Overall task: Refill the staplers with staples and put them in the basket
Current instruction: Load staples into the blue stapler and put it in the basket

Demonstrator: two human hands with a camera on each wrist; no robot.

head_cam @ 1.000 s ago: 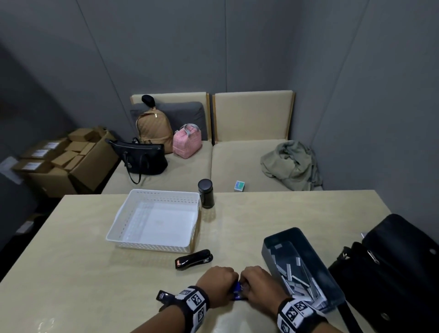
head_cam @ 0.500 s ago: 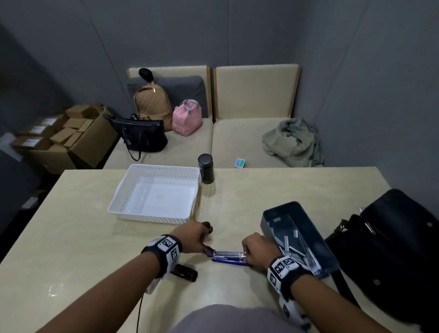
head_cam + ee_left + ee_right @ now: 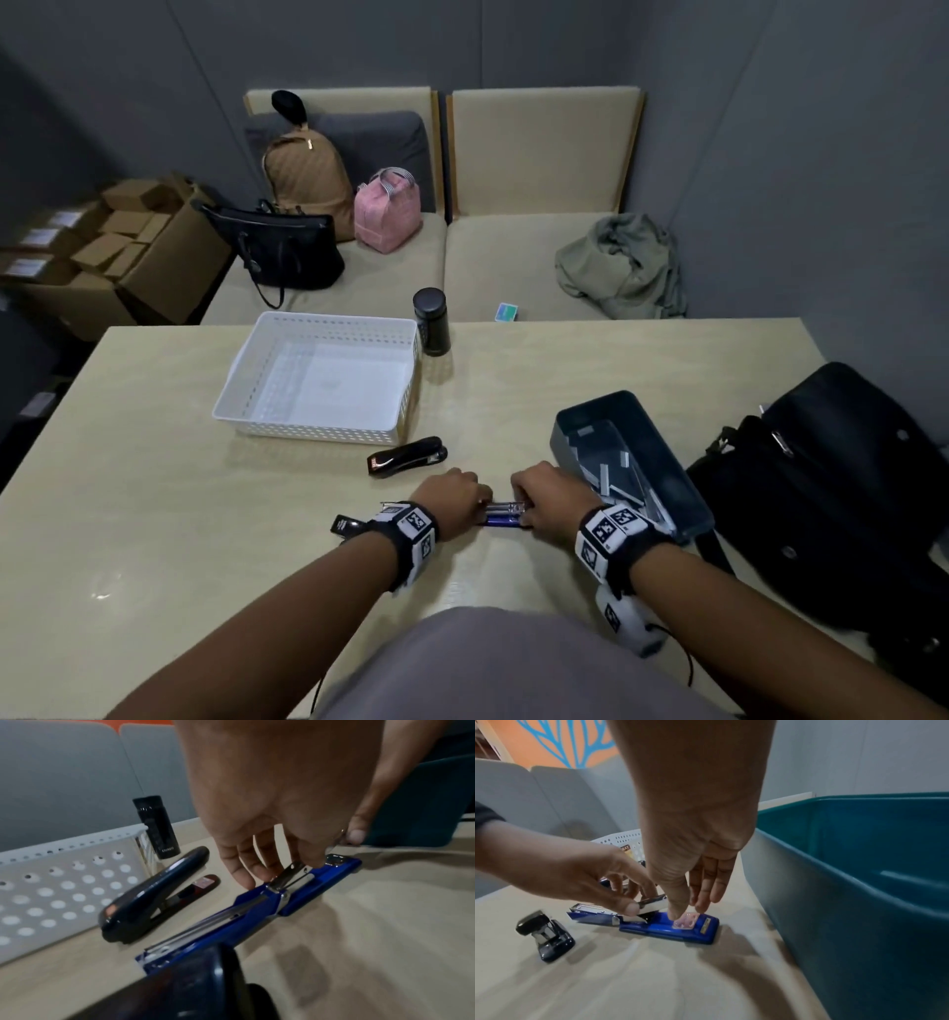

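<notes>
A blue stapler (image 3: 506,515) lies opened out flat on the table near the front edge. My left hand (image 3: 452,494) pinches its raised metal magazine (image 3: 652,903) between thumb and fingers. My right hand (image 3: 549,499) presses straight fingers (image 3: 680,908) onto the blue base (image 3: 670,929). One black stapler (image 3: 408,456) lies closed just in front of the white basket (image 3: 246,360), which holds nothing. Another black stapler (image 3: 345,525) peeks out from under my left wrist. The teal bin (image 3: 688,493) to the right holds several staple strips.
A black flask (image 3: 431,322) stands at the basket's far right corner. A black bag (image 3: 832,488) fills the table's right side next to the bin. Behind the table are a sofa with bags and clothing, and cardboard boxes at left.
The blue stapler has gone from bunched between both hands to lying opened flat. My left hand swung out to the left, then came back onto the metal magazine. The right hand stayed on the base.
</notes>
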